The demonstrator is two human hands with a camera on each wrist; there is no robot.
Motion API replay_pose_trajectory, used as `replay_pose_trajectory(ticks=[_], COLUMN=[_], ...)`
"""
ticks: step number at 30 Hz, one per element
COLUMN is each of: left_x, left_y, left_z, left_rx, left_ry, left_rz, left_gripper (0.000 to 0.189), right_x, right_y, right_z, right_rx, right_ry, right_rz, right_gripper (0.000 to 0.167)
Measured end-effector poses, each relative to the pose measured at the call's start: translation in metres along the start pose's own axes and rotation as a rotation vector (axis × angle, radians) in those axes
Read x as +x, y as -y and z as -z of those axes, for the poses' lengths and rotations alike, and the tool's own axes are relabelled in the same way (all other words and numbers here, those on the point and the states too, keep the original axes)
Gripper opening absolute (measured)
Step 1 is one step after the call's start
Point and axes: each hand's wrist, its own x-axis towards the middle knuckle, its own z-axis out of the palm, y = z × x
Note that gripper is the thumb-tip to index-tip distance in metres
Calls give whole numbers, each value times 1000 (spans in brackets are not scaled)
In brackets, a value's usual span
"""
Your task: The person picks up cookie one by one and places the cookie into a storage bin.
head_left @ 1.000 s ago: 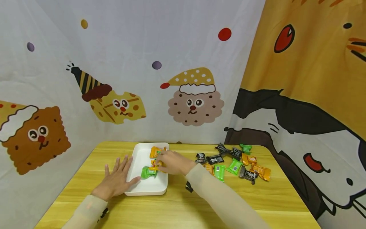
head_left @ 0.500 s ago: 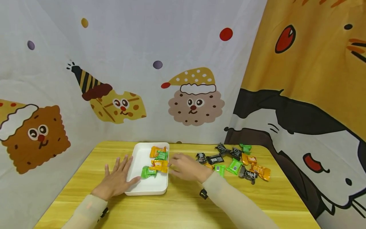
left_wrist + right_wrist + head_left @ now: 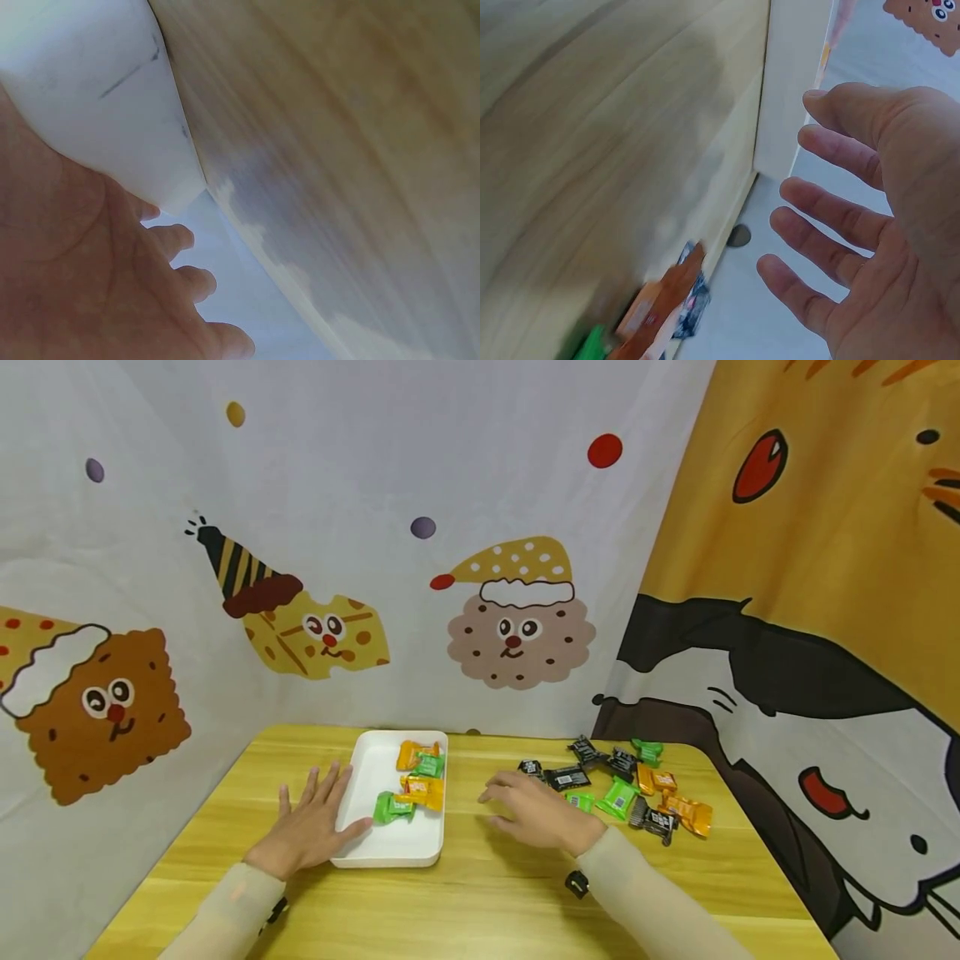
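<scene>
My left hand [image 3: 307, 827] rests on the left edge of a white tray [image 3: 363, 785], fingers straight and spread, the thumb over the rim. In the left wrist view its palm lies beside the tray's outer wall [image 3: 97, 105]. Within the tray's right half lie two orange wrapped candies [image 3: 422, 792] and two green wrapped candies [image 3: 393, 808]. My right hand [image 3: 536, 810] is above the table between the tray and a group of candies. Its fingers are loosely bent and hold nothing, as the right wrist view shows. It hides part of that group.
On the right of the wooden table [image 3: 465, 902] several black candies [image 3: 567, 777], green candies [image 3: 618, 797] and orange candies [image 3: 686, 813] lie scattered, some touching. A printed curtain [image 3: 337, 485] hangs behind the table's back edge and along the right side.
My right hand has let go of a green candy in the tray and moved right, off the tray toward the scattered candies. My left hand has stayed on the tray edge.
</scene>
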Motion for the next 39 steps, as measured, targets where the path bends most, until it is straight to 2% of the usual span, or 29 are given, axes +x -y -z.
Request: replay_pose_trajectory(ticks=[10, 16, 23, 29, 39], left_x=[0, 0, 0, 0, 0], left_y=[-2, -1, -1, -1, -2], left_z=[1, 1, 0, 1, 1], left_rx=[6, -1, 2, 2, 3], left_ry=[-2, 7, 13, 11, 8], left_rz=[-1, 2, 5, 8, 6], left_gripper=[111, 111, 111, 111, 111], right_x=[-34, -51, -68, -73, -68], right_y=[-27, -49, -65, -71, -72], right_z=[3, 4, 6, 1, -7], right_rx=[55, 50, 31, 45, 59], right_ry=[-30, -65, -36, 24, 42], right_rz=[-46, -99, -162, -198, -196], right_gripper=[38, 49, 63, 70, 69])
